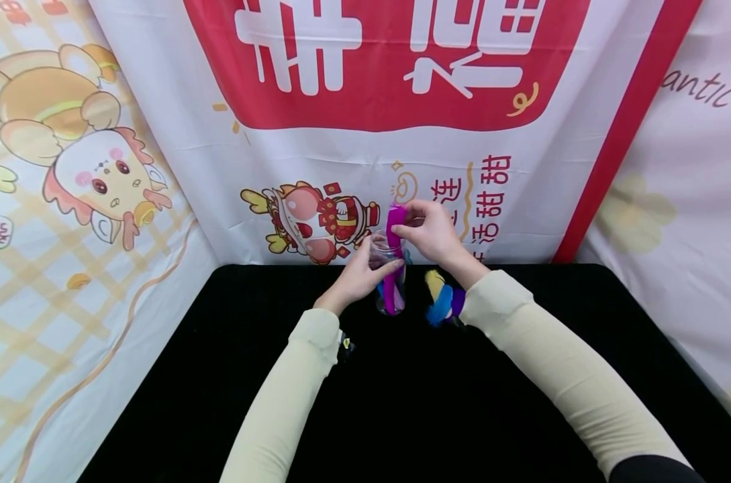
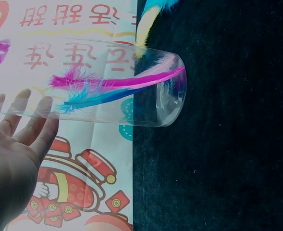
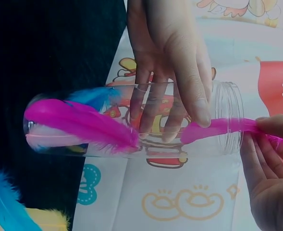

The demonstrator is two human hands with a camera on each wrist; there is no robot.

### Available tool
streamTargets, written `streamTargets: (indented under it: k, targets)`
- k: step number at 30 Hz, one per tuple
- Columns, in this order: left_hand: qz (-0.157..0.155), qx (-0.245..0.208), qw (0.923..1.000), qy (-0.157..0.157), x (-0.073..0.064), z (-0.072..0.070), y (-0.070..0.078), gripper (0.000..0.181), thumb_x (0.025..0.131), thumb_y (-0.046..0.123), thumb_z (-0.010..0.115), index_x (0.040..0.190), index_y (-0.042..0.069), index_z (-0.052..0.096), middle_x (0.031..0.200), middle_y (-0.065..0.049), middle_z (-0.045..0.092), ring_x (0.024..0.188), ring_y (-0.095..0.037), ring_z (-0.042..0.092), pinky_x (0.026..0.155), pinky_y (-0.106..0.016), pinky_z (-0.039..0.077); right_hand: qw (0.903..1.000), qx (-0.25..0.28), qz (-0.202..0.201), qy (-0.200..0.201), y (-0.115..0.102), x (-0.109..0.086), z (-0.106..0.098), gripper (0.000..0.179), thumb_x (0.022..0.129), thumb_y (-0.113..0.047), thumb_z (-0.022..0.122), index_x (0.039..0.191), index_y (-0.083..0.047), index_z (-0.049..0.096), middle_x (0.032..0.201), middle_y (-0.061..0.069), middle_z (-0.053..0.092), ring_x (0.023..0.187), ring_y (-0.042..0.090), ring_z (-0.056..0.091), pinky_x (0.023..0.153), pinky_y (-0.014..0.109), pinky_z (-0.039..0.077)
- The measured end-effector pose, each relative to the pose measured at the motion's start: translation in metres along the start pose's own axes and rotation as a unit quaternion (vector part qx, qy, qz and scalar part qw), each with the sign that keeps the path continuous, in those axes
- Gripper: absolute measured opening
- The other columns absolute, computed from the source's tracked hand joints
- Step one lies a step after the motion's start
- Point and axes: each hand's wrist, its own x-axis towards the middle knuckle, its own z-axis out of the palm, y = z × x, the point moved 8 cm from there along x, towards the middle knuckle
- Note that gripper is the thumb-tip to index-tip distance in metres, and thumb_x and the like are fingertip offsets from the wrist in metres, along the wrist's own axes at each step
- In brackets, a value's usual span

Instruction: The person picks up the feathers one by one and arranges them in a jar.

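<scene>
A clear jar [image 1: 387, 251] with a threaded mouth stands upright on the black table, with magenta, blue and pale pink feathers [image 2: 127, 84] inside. My left hand [image 1: 360, 272] grips the jar around its upper part, thumb on the near side and fingers behind. At the mouth, my right hand [image 1: 430, 231] pinches a magenta feather [image 3: 213, 129] between thumb and fingers. One end of that feather reaches down inside the jar; the other sticks out above the rim, partly behind the fingers.
Beside the jar, under the right wrist, lie loose blue, yellow and purple feathers [image 1: 440, 302]. A small dark object [image 1: 345, 345] with a yellow-green spot shows by the left cuff. Printed cloth [image 1: 317, 147] hangs behind the black table [image 1: 377, 402].
</scene>
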Motion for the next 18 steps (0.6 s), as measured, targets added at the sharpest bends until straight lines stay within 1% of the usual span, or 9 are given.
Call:
streamTargets:
  k: [4,7,10,16,18]
  targets:
    - [-0.003,0.008,1.0,0.004,-0.0009,-0.0001,0.0003,0.081,0.094,0.052,0.071,0.153,0.013,0.031,0.138,-0.008,0.053,0.127,-0.028,0.058,0.107,-0.045,0.048,0.9999,-0.002,-0.008,-0.012,-0.0015,-0.0007,0.0012,0.023,0.089,-0.003,0.078,0.11,0.001,0.071,0.099,0.016,0.074,0.09,0.026,0.072,0.083,0.035,0.059]
    - [-0.001,0.011,0.9999,0.004,-0.0018,0.0004,0.0007,0.081,0.095,0.051,0.07,0.153,0.012,0.031,0.139,-0.008,0.053,0.125,-0.027,0.06,0.108,-0.045,0.048,0.9998,0.002,-0.009,-0.019,-0.0022,-0.0017,0.002,0.021,0.09,-0.003,0.077,0.109,0.001,0.07,0.097,0.015,0.074,0.088,0.026,0.072,0.08,0.033,0.059]
    - [0.005,0.01,0.9999,0.004,-0.0019,0.0004,0.0016,0.078,0.096,0.049,0.07,0.152,0.01,0.032,0.138,-0.008,0.052,0.126,-0.03,0.059,0.11,-0.045,0.047,0.9997,0.003,-0.009,-0.022,-0.0028,-0.0019,0.0025,0.02,0.09,-0.003,0.077,0.109,0.0,0.07,0.097,0.015,0.075,0.087,0.025,0.072,0.078,0.032,0.059]
    - [0.008,0.004,1.0,0.002,-0.0011,0.0005,0.0019,0.073,0.096,0.048,0.07,0.15,0.014,0.034,0.137,-0.008,0.052,0.13,-0.035,0.057,0.111,-0.047,0.045,0.9996,0.004,-0.012,-0.025,-0.002,-0.0012,0.0031,0.019,0.09,-0.004,0.077,0.108,0.0,0.071,0.097,0.015,0.075,0.087,0.026,0.072,0.077,0.031,0.058]
    - [0.008,0.003,1.0,0.001,-0.0008,0.0008,0.0019,0.075,0.096,0.048,0.07,0.151,0.012,0.033,0.139,-0.008,0.051,0.13,-0.035,0.056,0.111,-0.048,0.045,0.9996,0.005,-0.012,-0.026,-0.0015,-0.0008,0.003,0.018,0.09,-0.004,0.077,0.107,0.0,0.071,0.097,0.015,0.075,0.086,0.025,0.073,0.076,0.03,0.058]
